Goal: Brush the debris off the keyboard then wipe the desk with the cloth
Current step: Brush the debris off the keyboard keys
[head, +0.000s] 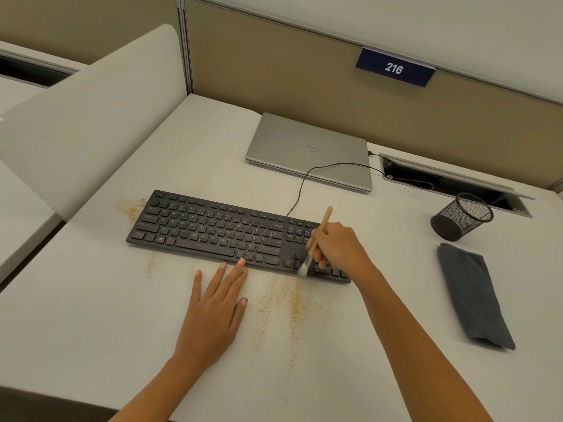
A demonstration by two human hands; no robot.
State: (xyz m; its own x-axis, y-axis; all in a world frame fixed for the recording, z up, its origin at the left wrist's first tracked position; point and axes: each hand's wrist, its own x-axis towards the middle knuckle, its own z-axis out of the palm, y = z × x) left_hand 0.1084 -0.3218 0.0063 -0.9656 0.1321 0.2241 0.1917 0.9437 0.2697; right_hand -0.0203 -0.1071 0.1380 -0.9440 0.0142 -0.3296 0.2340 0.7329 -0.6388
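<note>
- Right hand (338, 248) pinches brush (316, 239), bristles at keyboard (213, 229) front edge: brushing step.
- Left hand (216, 309) flat, fingers spread, steadying keyboard.
- Next, likely: sweep remaining keys, then fetch cloth (472, 296).

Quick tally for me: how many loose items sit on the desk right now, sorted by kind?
Keyboard: 1
Laptop: 1
Brush, held in the right hand: 1
Cloth: 1
Mesh pen cup, lying tipped over: 1
Total: 5
</note>
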